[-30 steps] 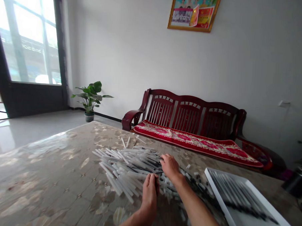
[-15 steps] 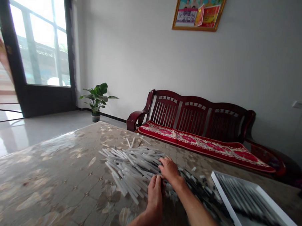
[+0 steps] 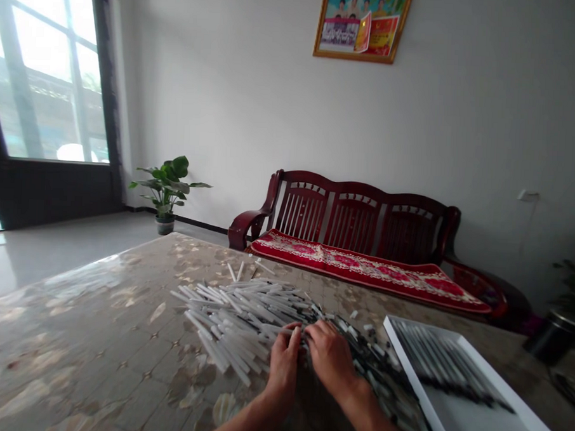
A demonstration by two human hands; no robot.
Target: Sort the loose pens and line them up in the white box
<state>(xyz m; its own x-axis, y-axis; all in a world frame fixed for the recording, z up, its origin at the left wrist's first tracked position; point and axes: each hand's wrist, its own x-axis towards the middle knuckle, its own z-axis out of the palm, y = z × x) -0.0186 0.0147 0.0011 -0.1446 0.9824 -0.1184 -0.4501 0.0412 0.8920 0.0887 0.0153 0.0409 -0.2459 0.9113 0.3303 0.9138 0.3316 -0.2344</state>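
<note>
My left hand and my right hand are close together at the near right edge of a pile of whitish translucent pen barrels. The fingers of both are curled in a pinch with the tips nearly meeting. Whatever lies between them is too small and hidden to make out. Right of my right hand spreads a heap of dark and clear small pen parts, partly covered by my forearm. Beyond it, a shallow white tray holds a row of pens with clear barrels and dark ends.
Everything lies on a table with a patterned cover. Behind it stands a dark red wooden bench with a red patterned cushion. A potted plant is on the floor at left, and a dark bin-like container at right.
My right hand has drawn back from the pile toward me and now meets my left hand's fingertips. The view has turned slightly right, showing more beyond the tray.
</note>
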